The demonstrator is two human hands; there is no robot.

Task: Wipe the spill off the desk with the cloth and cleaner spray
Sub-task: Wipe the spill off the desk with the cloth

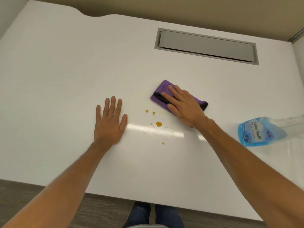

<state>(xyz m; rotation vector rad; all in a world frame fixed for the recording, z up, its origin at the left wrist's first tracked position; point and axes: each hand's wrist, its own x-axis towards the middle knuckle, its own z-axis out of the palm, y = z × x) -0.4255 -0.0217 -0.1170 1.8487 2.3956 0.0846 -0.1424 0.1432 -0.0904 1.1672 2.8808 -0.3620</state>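
A spill (158,123) of amber drops lies scattered near the middle of the white desk (65,71). Just behind and right of it sits a folded purple cloth (162,87) with a black edge. My right hand (182,105) presses flat on top of the cloth, fingers spread and pointing up-left. To the left of the drops my left hand (109,121) rests palm down on the bare desk, holding nothing. A blue cleaner spray bottle (261,131) lies on its side at the right edge, apart from both hands.
A grey cable hatch (206,46) is set into the desk at the back right. Beige partition walls close off the back and right side. The desk's front edge runs just above my legs and the floor.
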